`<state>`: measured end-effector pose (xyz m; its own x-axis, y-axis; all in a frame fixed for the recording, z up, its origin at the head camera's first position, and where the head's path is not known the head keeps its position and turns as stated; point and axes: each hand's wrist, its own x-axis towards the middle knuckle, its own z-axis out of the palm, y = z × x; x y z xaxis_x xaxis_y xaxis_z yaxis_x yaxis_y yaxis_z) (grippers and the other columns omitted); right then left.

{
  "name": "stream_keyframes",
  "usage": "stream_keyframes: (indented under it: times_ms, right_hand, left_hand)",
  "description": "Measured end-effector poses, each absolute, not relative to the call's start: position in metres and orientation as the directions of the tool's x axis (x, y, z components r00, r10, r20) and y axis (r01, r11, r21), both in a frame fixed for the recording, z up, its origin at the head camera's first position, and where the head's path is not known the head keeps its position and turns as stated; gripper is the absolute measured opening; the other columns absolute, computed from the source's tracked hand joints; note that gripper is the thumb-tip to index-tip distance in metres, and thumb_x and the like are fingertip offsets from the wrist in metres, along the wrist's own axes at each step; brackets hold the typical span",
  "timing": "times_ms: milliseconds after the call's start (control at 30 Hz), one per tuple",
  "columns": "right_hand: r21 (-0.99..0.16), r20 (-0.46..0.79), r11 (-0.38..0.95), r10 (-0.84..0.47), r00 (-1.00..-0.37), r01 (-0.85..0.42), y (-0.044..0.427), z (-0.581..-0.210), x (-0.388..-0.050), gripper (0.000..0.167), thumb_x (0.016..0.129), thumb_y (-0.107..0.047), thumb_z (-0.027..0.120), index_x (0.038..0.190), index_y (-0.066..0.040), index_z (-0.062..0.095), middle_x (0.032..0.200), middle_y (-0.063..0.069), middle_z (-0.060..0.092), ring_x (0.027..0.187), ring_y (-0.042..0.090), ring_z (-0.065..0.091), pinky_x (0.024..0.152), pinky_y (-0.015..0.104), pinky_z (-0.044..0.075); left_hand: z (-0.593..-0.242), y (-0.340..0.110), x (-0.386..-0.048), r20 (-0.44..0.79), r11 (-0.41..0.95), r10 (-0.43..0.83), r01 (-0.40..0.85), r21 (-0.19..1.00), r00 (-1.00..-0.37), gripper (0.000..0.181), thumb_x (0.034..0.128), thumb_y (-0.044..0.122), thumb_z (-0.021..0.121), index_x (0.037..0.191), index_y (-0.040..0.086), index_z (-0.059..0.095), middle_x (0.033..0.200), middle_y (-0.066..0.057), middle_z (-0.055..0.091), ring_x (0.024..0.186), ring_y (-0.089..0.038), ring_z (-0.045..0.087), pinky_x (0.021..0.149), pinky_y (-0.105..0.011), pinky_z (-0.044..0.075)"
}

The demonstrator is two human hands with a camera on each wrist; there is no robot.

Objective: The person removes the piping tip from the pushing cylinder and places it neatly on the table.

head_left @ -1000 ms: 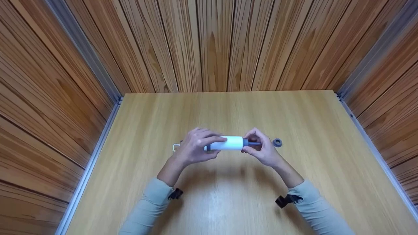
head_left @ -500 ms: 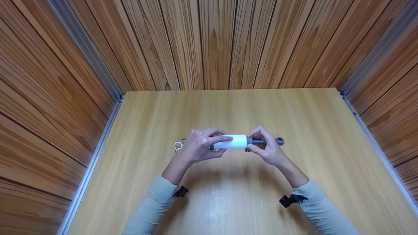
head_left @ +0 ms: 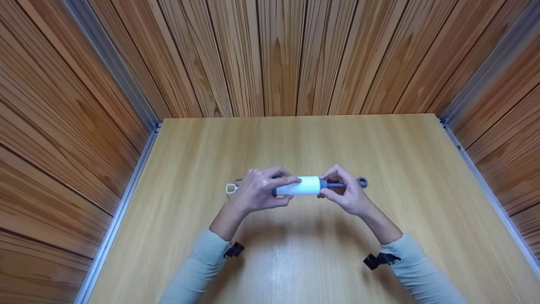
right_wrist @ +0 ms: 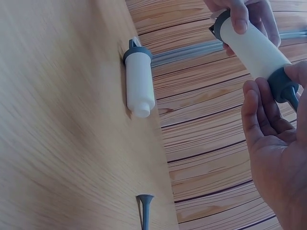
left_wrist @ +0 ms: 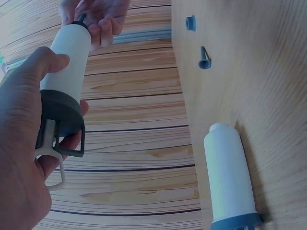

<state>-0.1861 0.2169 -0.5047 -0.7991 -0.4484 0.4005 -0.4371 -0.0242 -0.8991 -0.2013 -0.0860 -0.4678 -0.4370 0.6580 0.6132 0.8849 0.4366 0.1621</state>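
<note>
White bottle (head_left: 306,186), held by the fingers (head_left: 288,180) of left hand (head_left: 262,190) and right hand (head_left: 351,197), long axis crosswise, points its nozzle (head_left: 335,185) rightward.

A booth-like workspace (head_left: 55,126): wood-plank walls (head_left: 278,59), metal corner rails (head_left: 116,63), pale wooden tabletop (head_left: 295,145).

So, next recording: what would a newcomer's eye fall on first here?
Probably the bright white bottle held crosswise mid-picture in the head view, the left hand gripping one end and the right hand pinching the dark nozzle cap at the other. Next, likely the second white bottle lying on the table, plain in both wrist views. The left wrist view also shows a small dark funnel piece on the tabletop.
</note>
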Motion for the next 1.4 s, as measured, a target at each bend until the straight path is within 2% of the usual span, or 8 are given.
stream_keyframes:
  times_ms: [200,567,867,1100,1300,1400]
  right_hand:
    - [-0.893,0.417,-0.043,-0.456,-0.786,-0.449,0.2147,-0.5069,-0.1845,0.030,0.098,0.021,0.063,0.125,0.018,0.050,0.118,-0.014,0.077,0.099,0.005,0.080,0.086,0.026,0.069]
    - [-0.896,0.409,-0.034,-0.450,-0.794,-0.442,0.2143,-0.5075,-0.1821,0.028,0.099,0.021,0.063,0.124,0.019,0.049,0.118,-0.016,0.078,0.097,0.004,0.079,0.086,0.023,0.068]
    - [-0.879,0.431,-0.026,-0.471,-0.770,-0.476,0.2180,-0.5064,-0.1834,0.027,0.099,0.022,0.061,0.123,0.018,0.052,0.117,-0.017,0.078,0.095,0.002,0.078,0.085,0.022,0.068]
    - [-0.882,0.425,-0.026,-0.478,-0.768,-0.471,0.2213,-0.5025,-0.1831,0.026,0.099,0.023,0.060,0.123,0.019,0.051,0.119,-0.017,0.077,0.097,0.002,0.079,0.086,0.022,0.068]
    - [-0.870,0.447,-0.043,-0.487,-0.750,-0.491,0.2233,-0.5024,-0.1834,0.026,0.098,0.025,0.059,0.122,0.020,0.052,0.120,-0.017,0.077,0.098,0.002,0.079,0.086,0.022,0.068]
    - [-0.849,0.479,-0.048,-0.487,-0.730,-0.526,0.2236,-0.5020,-0.1832,0.027,0.095,0.028,0.061,0.120,0.019,0.054,0.123,-0.016,0.073,0.105,0.001,0.076,0.092,0.020,0.066]
  left_hand:
    - [-0.4687,-0.0880,-0.2004,0.612,0.433,0.656,0.884,0.174,-0.442,0.041,0.0867,0.025,0.097,0.126,0.020,0.087,0.114,-0.006,0.086,0.089,-0.020,0.085,0.068,-0.030,0.067]
    - [-0.4681,-0.0885,-0.2013,0.587,0.417,0.658,0.877,0.238,-0.472,0.041,0.0874,0.024,0.096,0.127,0.018,0.087,0.114,-0.008,0.087,0.088,-0.022,0.085,0.073,-0.032,0.070]
    - [-0.4668,-0.0882,-0.2029,0.553,0.403,0.674,0.872,0.279,-0.489,0.041,0.0898,0.024,0.093,0.130,0.017,0.086,0.116,-0.009,0.088,0.087,-0.023,0.085,0.075,-0.033,0.070]
    - [-0.4669,-0.0860,-0.2037,0.548,0.387,0.672,0.867,0.313,-0.498,0.042,0.0910,0.023,0.093,0.132,0.015,0.085,0.118,-0.010,0.088,0.090,-0.023,0.086,0.076,-0.034,0.071]
    - [-0.4632,-0.0850,-0.2039,0.534,0.386,0.684,0.868,0.313,-0.497,0.042,0.0918,0.024,0.091,0.133,0.016,0.085,0.117,-0.010,0.087,0.087,-0.023,0.085,0.072,-0.034,0.069]
    - [-0.4623,-0.0852,-0.2045,0.523,0.383,0.686,0.862,0.331,-0.506,0.042,0.0922,0.024,0.090,0.133,0.015,0.085,0.117,-0.011,0.087,0.085,-0.024,0.084,0.071,-0.034,0.068]
